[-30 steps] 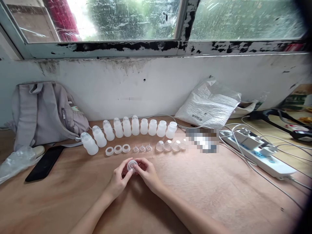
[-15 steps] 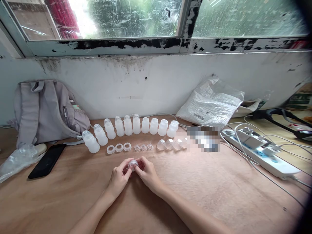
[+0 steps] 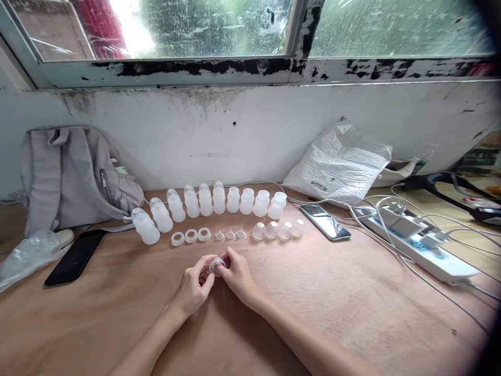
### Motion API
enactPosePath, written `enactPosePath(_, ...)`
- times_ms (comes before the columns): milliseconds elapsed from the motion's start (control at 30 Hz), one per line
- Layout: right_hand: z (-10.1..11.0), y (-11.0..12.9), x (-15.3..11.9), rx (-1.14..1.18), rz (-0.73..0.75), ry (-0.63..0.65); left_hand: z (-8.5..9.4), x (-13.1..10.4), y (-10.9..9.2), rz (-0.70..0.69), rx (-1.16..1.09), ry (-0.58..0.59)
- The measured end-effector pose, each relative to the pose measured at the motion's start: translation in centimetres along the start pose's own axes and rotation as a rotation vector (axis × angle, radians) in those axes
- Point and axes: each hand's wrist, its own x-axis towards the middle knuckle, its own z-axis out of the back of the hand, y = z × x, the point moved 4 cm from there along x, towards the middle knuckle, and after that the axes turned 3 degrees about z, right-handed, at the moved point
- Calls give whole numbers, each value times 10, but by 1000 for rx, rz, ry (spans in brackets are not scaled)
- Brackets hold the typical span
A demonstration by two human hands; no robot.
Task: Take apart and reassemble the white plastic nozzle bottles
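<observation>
Head view: both hands, left hand (image 3: 192,289) and right hand (image 3: 237,278), have turned the small ring cap (image 3: 216,265), fingertips still pinched closed around it, apparently seating the insert.

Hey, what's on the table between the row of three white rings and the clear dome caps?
In the head view, three small clear nipples stand between the white rings and the dome caps.

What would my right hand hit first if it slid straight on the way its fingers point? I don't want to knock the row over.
Probably the small ring part both hands pinch, then the left hand. Past those, bare table; depth is unclear.
</observation>
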Motion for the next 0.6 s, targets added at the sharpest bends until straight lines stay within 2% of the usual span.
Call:
enactPosePath(333, -3, -3, 7, -12, -21, -1, -1, -2, -2, -21, 53, 32)
enactPosePath(600, 0, -8, 5, 64, 8, -14, 1, -5, -9, -72, 178, -17)
